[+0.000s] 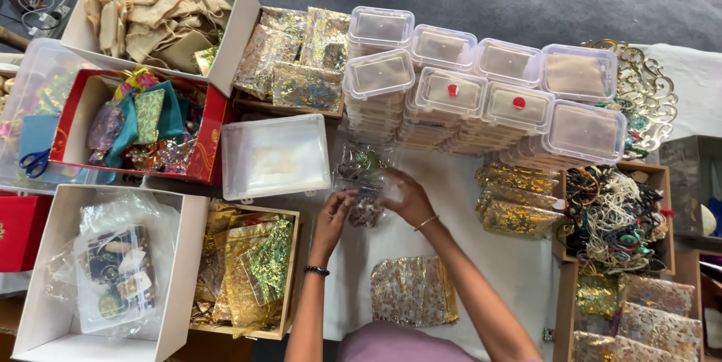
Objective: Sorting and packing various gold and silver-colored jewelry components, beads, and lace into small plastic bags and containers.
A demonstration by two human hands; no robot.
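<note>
My left hand (335, 215) and my right hand (402, 196) meet over the white table cloth (519, 272), both gripping a small clear plastic packet (365, 181) with dark trinkets inside. The packet is partly blurred and hidden by my fingers. A black bead bracelet sits on my left wrist, a thin gold bangle on my right. A flat pile of gold-patterned organza pouches (412, 290) lies just in front of me, below my hands.
Stacks of clear lidded boxes (481, 98) line the far side. A closed clear box (275, 156) sits left of my hands. Wooden trays hold gold pouches (244, 268) and tangled bangles (613, 219). White and red boxes (139, 125) crowd the left.
</note>
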